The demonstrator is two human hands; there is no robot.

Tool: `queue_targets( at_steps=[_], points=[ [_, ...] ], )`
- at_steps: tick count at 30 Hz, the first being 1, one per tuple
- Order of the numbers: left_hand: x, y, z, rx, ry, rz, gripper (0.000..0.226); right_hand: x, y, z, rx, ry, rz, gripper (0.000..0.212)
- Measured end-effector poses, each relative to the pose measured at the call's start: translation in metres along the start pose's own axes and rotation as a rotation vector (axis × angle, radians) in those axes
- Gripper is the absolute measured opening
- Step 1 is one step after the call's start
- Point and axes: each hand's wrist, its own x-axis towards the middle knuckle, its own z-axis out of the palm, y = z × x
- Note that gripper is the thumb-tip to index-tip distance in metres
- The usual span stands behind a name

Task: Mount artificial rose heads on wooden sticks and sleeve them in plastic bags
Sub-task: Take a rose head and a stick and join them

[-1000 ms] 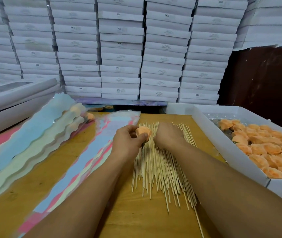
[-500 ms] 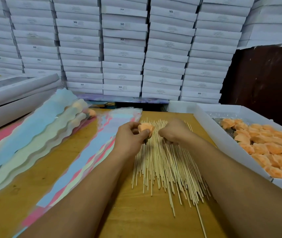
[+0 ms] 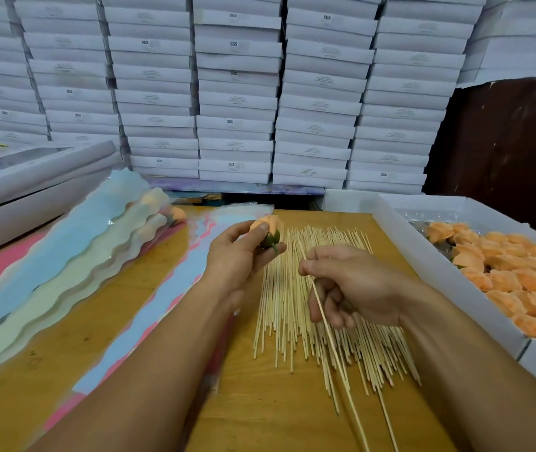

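place: a small packing workshop or stockroom for artificial flowers
back wall, 12 o'clock: flat white boxes (image 3: 237, 93) stacked in tall columns, some marked SGS
bench: a wooden table (image 3: 260, 409) serving as work surface
3 o'clock: an open white tray (image 3: 449, 288) filled with many orange rose heads (image 3: 521, 282)
centre: a loose heap of thin wooden sticks (image 3: 296, 318)
9 o'clock: overlapping pastel plastic bags (image 3: 64, 256) with wavy edges, and more long white boxes (image 3: 32, 187) beside them
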Motion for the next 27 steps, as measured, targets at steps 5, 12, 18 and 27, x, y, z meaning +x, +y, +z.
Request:
queue_targets(
  at_steps=[5, 12, 18, 27],
  points=[
    [-0.001, 0.006, 0.002, -0.192, -0.020, -0.115, 0.020, -0.004, -0.003, 0.013, -0.019, -0.139, -0.050, 0.022],
    [-0.005, 0.010, 0.005, -0.261, -0.046, -0.200, 0.021, -0.005, -0.005, 0.024, -0.046, -0.058, -0.108, 0.022],
    [-0.009, 0.014, 0.007, -0.321, -0.091, -0.231, 0.023, -0.012, -0.013, 0.026, -0.041, -0.014, -0.167, 0.023],
    [-0.009, 0.015, 0.008, -0.331, -0.105, -0.226, 0.022, -0.016, -0.017, 0.027, -0.068, -0.028, -0.184, 0.025]
  ],
)
